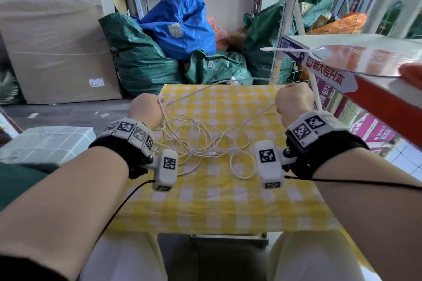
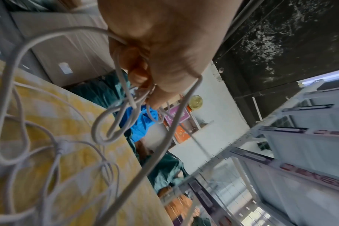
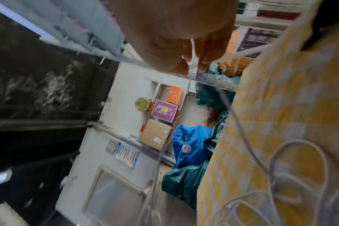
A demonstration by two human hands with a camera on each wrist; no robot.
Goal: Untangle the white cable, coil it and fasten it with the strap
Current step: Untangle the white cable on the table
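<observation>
The white cable (image 1: 201,141) lies in a loose tangle on the yellow checked table (image 1: 228,201). Both hands are raised above the table's far half. My left hand (image 1: 146,109) grips several loops of it; in the left wrist view the fingers (image 2: 137,68) curl round a bunch of cable (image 2: 110,122) strands that hang down to the cloth. My right hand (image 1: 294,100) holds one strand, which the fingertips (image 3: 203,61) pinch as a thin line of cable (image 3: 192,45). One stretch of cable runs between the two hands over the far edge. I cannot make out a strap.
A red and white box (image 1: 376,89) with a hand fan (image 1: 342,57) on it juts in at the right, close to my right hand. A wire mesh rack (image 1: 287,18) stands behind it. A blue bag (image 1: 180,25) and a cardboard box (image 1: 57,52) sit beyond the table.
</observation>
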